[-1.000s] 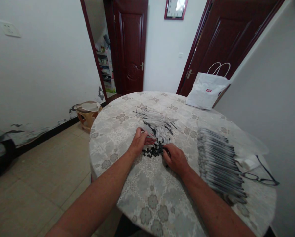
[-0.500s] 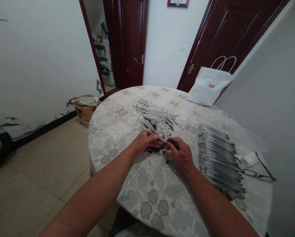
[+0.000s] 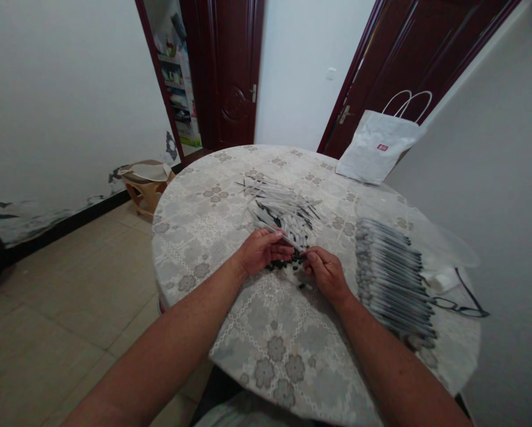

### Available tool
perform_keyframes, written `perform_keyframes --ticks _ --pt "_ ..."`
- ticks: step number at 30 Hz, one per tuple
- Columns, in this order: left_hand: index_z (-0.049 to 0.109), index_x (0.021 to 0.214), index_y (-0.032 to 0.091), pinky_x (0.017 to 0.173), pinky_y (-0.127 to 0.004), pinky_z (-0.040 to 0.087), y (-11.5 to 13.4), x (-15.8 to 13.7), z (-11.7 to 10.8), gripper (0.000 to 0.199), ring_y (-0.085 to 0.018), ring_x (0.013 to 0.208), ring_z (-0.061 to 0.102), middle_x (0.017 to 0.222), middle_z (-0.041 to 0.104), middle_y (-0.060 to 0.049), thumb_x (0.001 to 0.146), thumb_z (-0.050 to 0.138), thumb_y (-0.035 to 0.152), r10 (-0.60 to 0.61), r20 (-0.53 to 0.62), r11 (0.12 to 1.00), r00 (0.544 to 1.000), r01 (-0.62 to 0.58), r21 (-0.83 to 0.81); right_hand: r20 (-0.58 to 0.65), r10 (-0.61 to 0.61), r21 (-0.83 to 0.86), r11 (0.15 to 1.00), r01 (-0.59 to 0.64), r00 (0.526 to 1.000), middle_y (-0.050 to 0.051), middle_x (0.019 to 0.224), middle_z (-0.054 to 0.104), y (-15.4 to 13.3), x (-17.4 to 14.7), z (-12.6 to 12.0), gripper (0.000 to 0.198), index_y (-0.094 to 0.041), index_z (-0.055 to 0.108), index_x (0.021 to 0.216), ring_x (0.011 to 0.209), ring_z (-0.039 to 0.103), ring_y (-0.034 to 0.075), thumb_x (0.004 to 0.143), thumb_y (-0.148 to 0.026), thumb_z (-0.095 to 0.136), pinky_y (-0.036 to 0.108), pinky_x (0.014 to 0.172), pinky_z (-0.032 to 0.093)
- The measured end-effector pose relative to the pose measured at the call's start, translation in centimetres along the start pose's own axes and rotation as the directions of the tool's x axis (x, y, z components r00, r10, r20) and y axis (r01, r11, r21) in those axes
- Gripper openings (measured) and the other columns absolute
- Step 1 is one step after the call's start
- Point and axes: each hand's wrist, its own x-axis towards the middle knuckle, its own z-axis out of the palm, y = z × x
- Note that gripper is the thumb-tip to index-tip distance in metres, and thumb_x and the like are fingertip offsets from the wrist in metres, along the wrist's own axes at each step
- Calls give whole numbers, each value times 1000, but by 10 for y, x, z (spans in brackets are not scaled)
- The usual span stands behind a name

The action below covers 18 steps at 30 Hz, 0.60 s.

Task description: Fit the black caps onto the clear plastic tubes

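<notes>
Pinched in my left hand (image 3: 266, 248) is a slim, pale pen (image 3: 287, 239), slanting down to the right. My right hand (image 3: 325, 270) has its fingers closed at the pen's lower end; any small part in those fingertips is hidden. Small black pieces (image 3: 272, 265), perhaps pen caps or plugs, lie under and between both hands. Just beyond the hands is a loose pile of thin pale and dark sticks (image 3: 283, 198), resembling pen tubes and refills. White pieces (image 3: 295, 225) sit at its near side. To the right, many similar pens (image 3: 392, 276) are stacked side by side.
A patterned cloth covers the round table (image 3: 274, 362). Black-framed glasses (image 3: 461, 308) and a white roll (image 3: 443, 280) rest at the right, near clear plastic (image 3: 439, 243). A white paper bag (image 3: 376, 148) stands at the far right edge. A wooden stool (image 3: 145, 187) is beyond the table's left.
The camera view has shifted slightly. Both hands stay at the pen, which now slants a little more steeply, and my right fingers have drawn slightly towards its lower end.
</notes>
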Motion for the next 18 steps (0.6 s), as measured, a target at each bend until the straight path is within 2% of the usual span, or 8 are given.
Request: perform_keyframes --ticks 2,4,6,8,11,14,16,18 --pt "65 96 15 69 -35 62 2 1 -2 22 -23 74 76 85 77 -10 81 77 27 75 -57 995 996 -79 -65 69 -104 -202 973 116 992 2 76 67 -6 2 -5 27 -20 69 91 67 60 16 96 -42 54 27 66 45" --pt "66 94 14 69 -34 62 4 2 -4 19 -23 75 76 83 77 -9 83 75 26 112 -102 986 989 -123 -112 232 -158 -356 904 235 960 3 81 68 -13 3 -10 21 -20 70 90 74 61 17 95 -36 56 28 71 43" --pt "67 94 13 70 -34 62 6 3 -5 17 -22 75 76 83 77 -9 85 73 26 117 -135 979 984 -137 -150 411 -114 -437 847 305 905 3 81 69 -20 3 -15 18 -20 69 89 75 61 17 93 -34 59 28 70 41" --pt "68 95 13 70 -34 62 7 3 -6 15 -21 75 75 84 77 -9 86 70 26 115 -176 972 978 -147 -181 517 -26 -498 804 325 856 3 79 69 -27 1 -20 17 -20 69 89 72 60 17 88 -37 66 27 66 38" --pt "68 96 14 70 -33 62 7 4 -7 14 -21 76 76 85 77 -10 87 68 24 117 -233 964 965 -167 -206 575 53 -536 778 327 816 3 82 71 -34 -3 -25 15 -21 71 91 72 60 17 86 -35 69 26 65 35" --pt "66 96 14 71 -33 62 6 5 -7 14 -23 81 76 86 77 -11 86 69 23 118 -237 967 964 -166 -193 604 51 -510 792 337 795 4 84 72 -38 -4 -26 11 -21 72 92 75 61 17 88 -28 64 26 66 36" --pt "66 96 14 72 -34 63 4 5 -6 15 -24 83 77 88 77 -11 85 69 23 113 -226 972 967 -156 -179 601 26 -488 803 341 799 4 83 71 -38 -3 -25 11 -20 71 90 74 60 17 87 -23 61 27 66 36" --pt "65 97 14 73 -34 63 3 5 -6 16 -24 83 77 89 78 -11 84 71 22 112 -223 975 968 -151 -164 559 -20 -465 820 334 829 4 81 69 -36 -2 -21 13 -19 70 88 73 59 17 86 -19 57 27 67 38"
